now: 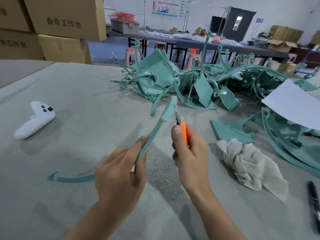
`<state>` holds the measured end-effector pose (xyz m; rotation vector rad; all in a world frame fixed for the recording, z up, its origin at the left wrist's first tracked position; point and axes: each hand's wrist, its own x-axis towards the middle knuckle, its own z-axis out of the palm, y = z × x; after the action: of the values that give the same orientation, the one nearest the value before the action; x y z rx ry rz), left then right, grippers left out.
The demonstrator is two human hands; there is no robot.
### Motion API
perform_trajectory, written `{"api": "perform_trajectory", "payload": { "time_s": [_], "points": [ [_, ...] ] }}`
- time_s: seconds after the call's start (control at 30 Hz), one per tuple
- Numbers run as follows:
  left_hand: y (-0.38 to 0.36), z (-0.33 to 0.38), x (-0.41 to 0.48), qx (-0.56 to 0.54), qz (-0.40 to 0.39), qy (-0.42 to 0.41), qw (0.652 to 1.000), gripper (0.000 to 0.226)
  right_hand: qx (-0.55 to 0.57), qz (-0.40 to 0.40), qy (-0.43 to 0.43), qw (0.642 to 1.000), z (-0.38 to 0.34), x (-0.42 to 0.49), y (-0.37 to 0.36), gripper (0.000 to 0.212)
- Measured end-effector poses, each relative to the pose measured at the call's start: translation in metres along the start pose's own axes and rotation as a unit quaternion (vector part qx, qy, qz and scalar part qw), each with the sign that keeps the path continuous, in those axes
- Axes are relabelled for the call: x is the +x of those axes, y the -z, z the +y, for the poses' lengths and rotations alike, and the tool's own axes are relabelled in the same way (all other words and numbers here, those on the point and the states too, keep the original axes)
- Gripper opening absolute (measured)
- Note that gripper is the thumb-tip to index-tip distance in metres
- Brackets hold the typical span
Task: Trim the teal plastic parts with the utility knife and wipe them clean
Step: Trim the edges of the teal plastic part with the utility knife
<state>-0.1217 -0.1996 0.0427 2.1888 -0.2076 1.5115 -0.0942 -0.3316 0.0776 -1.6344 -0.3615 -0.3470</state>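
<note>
Left grip (119,170) pinching curved teal strip (161,118), raised over mid-desk (86,101). Right grip (188,158) clamped round utility knife (183,130), blade against strip's wide end. Probably risks blade skidding toward left grip if thin strip flexes.

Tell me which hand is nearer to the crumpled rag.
Right. The right hand, gripping the utility knife, sits just left of the rag; the left hand, holding a teal part, lies farther left.
</note>
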Motion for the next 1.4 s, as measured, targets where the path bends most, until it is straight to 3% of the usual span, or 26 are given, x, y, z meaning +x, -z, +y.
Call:
{"api": "perform_trajectory", "payload": {
  "time_s": [0.1,0.2,0.37,0.7,0.87,1.1,1.4],
  "points": [
    [-0.003,0.004,0.0,-0.003,-0.001,0.003,1.0,0.022,0.003,0.017,-0.014,1.0,0.004,0.004,0.008,0.053],
    [-0.004,0.006,0.003,0.009,-0.017,0.025,0.999,0.024,0.026,-0.024,0.035,0.999,0.001,-0.004,0.005,0.048],
    [-0.001,0.001,0.002,0.004,-0.005,0.05,0.999,0.026,0.037,-0.08,0.064,0.994,-0.004,-0.014,-0.003,0.058],
    [-0.003,-0.001,0.0,0.0,-0.014,0.054,0.998,0.027,0.023,-0.046,0.049,0.997,-0.002,-0.01,-0.006,0.052],
    [-0.002,0.005,-0.002,-0.03,0.025,0.01,0.999,0.025,0.021,-0.004,-0.009,1.0,0.003,0.001,0.001,0.047],
    [-0.003,0.002,0.0,-0.013,0.019,0.031,0.999,0.026,0.027,-0.044,0.053,0.997,-0.001,-0.009,-0.003,0.052],
    [-0.002,0.008,-0.002,-0.066,0.025,0.007,0.997,0.03,0.029,0.005,0.006,1.0,0.005,0.004,0.009,0.053]
  ]
}}
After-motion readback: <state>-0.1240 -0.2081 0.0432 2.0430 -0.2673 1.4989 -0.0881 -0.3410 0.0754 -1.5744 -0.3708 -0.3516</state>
